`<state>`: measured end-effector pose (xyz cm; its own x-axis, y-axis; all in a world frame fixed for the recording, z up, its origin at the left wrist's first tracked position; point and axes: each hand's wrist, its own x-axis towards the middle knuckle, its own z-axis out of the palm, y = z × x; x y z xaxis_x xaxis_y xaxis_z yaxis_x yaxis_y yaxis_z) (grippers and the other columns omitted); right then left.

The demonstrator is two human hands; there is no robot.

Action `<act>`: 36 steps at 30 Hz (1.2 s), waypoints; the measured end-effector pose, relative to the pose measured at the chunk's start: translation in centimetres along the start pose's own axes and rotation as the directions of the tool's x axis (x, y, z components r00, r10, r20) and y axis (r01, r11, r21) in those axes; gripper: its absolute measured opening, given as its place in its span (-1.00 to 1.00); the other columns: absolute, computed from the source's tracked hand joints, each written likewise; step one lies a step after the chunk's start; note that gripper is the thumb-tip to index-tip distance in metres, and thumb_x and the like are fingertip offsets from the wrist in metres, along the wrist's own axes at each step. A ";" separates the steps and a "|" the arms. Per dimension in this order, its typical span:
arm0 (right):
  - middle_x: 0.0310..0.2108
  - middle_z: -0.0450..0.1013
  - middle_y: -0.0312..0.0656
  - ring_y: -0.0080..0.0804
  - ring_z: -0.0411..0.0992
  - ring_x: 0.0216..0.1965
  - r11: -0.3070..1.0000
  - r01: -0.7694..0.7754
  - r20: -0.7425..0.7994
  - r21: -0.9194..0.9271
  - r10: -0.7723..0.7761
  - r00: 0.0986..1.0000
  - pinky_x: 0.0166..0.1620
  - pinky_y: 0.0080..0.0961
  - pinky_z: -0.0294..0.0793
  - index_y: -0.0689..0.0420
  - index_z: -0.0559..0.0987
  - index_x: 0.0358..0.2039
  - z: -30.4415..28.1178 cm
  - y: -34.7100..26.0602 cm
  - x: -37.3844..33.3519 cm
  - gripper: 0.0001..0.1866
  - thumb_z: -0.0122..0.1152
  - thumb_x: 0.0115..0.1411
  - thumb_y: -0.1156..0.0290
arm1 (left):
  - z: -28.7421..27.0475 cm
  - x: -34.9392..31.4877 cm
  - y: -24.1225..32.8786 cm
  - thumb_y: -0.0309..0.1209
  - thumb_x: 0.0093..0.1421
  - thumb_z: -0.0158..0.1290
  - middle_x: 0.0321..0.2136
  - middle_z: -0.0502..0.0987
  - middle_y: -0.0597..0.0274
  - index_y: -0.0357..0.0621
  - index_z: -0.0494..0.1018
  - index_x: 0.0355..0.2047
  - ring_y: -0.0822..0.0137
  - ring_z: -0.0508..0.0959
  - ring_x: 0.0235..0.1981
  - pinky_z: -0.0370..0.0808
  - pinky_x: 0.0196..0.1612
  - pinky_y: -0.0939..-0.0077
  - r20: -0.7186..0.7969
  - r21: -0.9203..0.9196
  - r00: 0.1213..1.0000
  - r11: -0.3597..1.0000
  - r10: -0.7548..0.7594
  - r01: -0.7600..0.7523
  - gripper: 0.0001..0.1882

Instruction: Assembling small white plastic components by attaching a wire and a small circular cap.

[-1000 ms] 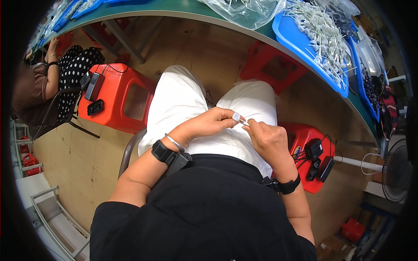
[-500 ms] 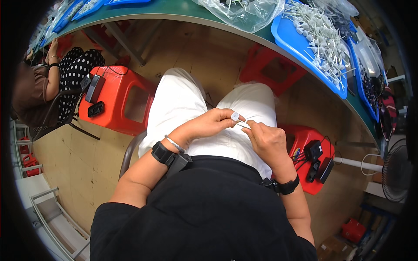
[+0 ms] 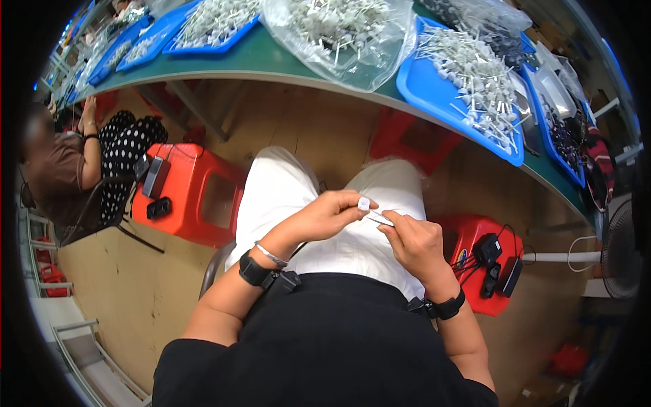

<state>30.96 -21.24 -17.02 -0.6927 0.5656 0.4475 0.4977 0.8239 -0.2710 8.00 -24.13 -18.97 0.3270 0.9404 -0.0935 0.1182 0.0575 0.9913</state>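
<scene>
Above my lap, my left hand [image 3: 339, 211] pinches a small white square-headed piece [image 3: 363, 203] between thumb and fingertips. Its printed face points up. Close beside it, my right hand [image 3: 415, 239] is closed round a slim, pale, pointed tool that looks like tweezers [image 3: 381, 219]. The tool's tip points toward the white piece; I cannot tell whether the two touch. Similar white pieces with thin stems [image 3: 475, 74] fill a blue tray [image 3: 434, 95] at the right of the green table.
A clear plastic bag [image 3: 369, 74] of white pieces sits on the green table [image 3: 285, 71]. Red stools [image 3: 196, 217] stand on both sides, with dark devices and cables on them. A seated co-worker [image 3: 68, 159] is at the left. A fan [image 3: 618, 247] stands at the right.
The view has shifted, showing more of the table, its trays and the bag. My left hand still pinches the white piece, and the pointed tool shows more clearly in my right hand.
</scene>
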 end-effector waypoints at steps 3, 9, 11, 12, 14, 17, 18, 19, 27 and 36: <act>-0.64 0.45 -0.21 -0.32 0.41 -0.68 0.992 -0.039 -0.181 0.123 0.061 0.982 -0.58 -0.42 0.36 0.17 0.60 -0.21 -0.4 0.6 -0.2 -0.75 0.38 0.14 0.35 | -2.7 2.3 5.9 -0.45 0.36 -0.01 -0.23 0.57 0.26 -0.23 0.53 0.03 0.47 0.50 -0.20 0.45 -0.11 0.49 -0.030 0.260 0.922 0.894 0.386 -0.365 -0.71; -0.64 0.45 -0.21 -0.34 0.41 -0.68 0.983 -0.032 -0.180 0.180 0.065 0.981 -0.59 -0.44 0.34 0.18 0.60 -0.24 -0.4 0.2 0.1 -0.77 0.37 0.16 0.34 | -12.6 12.0 15.4 -0.46 0.25 0.12 -0.15 0.59 0.09 -0.18 0.53 0.04 0.19 0.56 -0.09 0.47 0.02 0.36 -0.413 0.836 0.434 0.522 0.801 -0.167 -0.66; -0.63 0.46 -0.22 -0.35 0.41 -0.68 0.988 -0.025 -0.184 0.151 0.053 0.981 -0.59 -0.44 0.33 0.18 0.60 -0.26 0.0 0.7 -0.2 -0.77 0.38 0.15 0.32 | -12.9 15.0 15.4 -0.45 0.23 0.15 -0.12 0.59 0.05 -0.17 0.54 0.02 0.09 0.55 -0.04 0.45 0.08 0.30 -0.298 0.953 0.221 0.275 0.929 0.131 -0.66; -0.63 0.46 -0.22 -0.35 0.41 -0.68 0.988 -0.035 -0.192 0.149 0.064 0.979 -0.59 -0.44 0.33 0.18 0.60 -0.26 -0.1 0.8 -0.1 -0.77 0.38 0.15 0.32 | -11.5 15.1 16.4 -0.46 0.12 0.18 -0.01 0.50 -0.07 -0.20 0.46 0.07 -0.06 0.43 0.07 0.33 0.18 0.14 -0.196 0.979 0.309 0.205 0.930 0.003 -0.53; -0.64 0.46 -0.23 -0.34 0.42 -0.68 0.987 -0.027 -0.197 0.160 0.059 0.979 -0.60 -0.44 0.34 0.17 0.60 -0.28 0.0 1.1 -0.2 -0.77 0.39 0.14 0.31 | -8.2 17.2 16.8 -0.45 0.17 0.21 -0.05 0.58 0.05 -0.12 0.56 -0.03 -0.02 0.51 0.01 0.41 0.13 0.21 -0.070 0.934 0.471 0.224 0.880 -0.278 -0.67; -0.56 0.53 -0.19 -0.30 0.50 -0.61 0.984 -0.031 -0.119 0.173 0.052 0.992 -0.55 -0.43 0.44 0.18 0.62 -0.28 0.0 1.3 -0.4 -0.80 0.40 0.11 0.38 | -2.0 19.7 15.7 -0.48 0.11 0.24 -0.21 0.61 0.20 -0.07 0.62 -0.22 0.10 0.54 -0.09 0.47 0.04 0.27 0.126 0.840 0.533 0.196 0.837 -0.505 -0.80; -0.56 0.53 -0.19 -0.30 0.50 -0.61 0.984 -0.035 -0.119 0.175 0.057 0.991 -0.55 -0.43 0.44 0.18 0.62 -0.28 0.1 1.3 -0.5 -0.80 0.40 0.11 0.38 | -0.5 20.6 15.5 -0.47 0.11 0.23 -0.25 0.61 0.24 -0.08 0.63 -0.26 0.11 0.54 -0.13 0.49 -0.01 0.26 0.190 0.837 0.533 0.148 0.825 -0.527 -0.84; -0.56 0.54 -0.19 -0.29 0.50 -0.61 0.985 -0.036 -0.092 0.168 0.052 0.994 -0.55 -0.42 0.45 0.17 0.62 -0.28 0.2 1.3 -0.5 -0.79 0.40 0.11 0.37 | 1.1 21.3 15.4 -0.46 0.13 0.21 -0.26 0.61 0.22 -0.08 0.64 -0.28 0.11 0.54 -0.16 0.50 -0.03 0.26 0.229 0.837 0.558 0.132 0.798 -0.531 -0.87; -0.65 0.42 -0.25 -0.25 0.47 -0.62 0.992 0.007 -0.062 0.130 0.002 0.998 -0.56 -0.34 0.40 0.08 0.56 -0.29 1.3 1.1 -0.6 -0.78 0.35 0.16 0.26 | 8.4 25.4 16.4 -0.39 0.00 0.14 -0.23 0.55 0.32 0.05 0.66 -0.42 0.25 0.49 -0.06 0.47 -0.06 0.31 0.567 0.789 0.477 -0.276 0.671 -0.549 -0.87; -0.67 0.39 -0.27 -0.33 0.43 -0.65 0.996 0.005 -0.002 0.089 -0.005 1.000 -0.57 -0.36 0.35 0.10 0.54 -0.31 0.2 0.8 -0.4 -0.80 0.35 0.17 0.28 | 10.2 27.6 16.7 -0.44 0.11 0.13 -0.25 0.68 0.26 0.01 0.69 -0.31 0.22 0.67 -0.18 0.59 -0.25 0.34 0.534 0.844 0.757 -0.197 0.376 -0.498 -0.82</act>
<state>31.55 -20.80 -17.62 -0.6945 0.5612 0.4503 0.4454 0.8268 -0.3435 28.52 -0.63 -5.91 0.7930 0.5544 0.2527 0.6056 -0.7629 -0.2263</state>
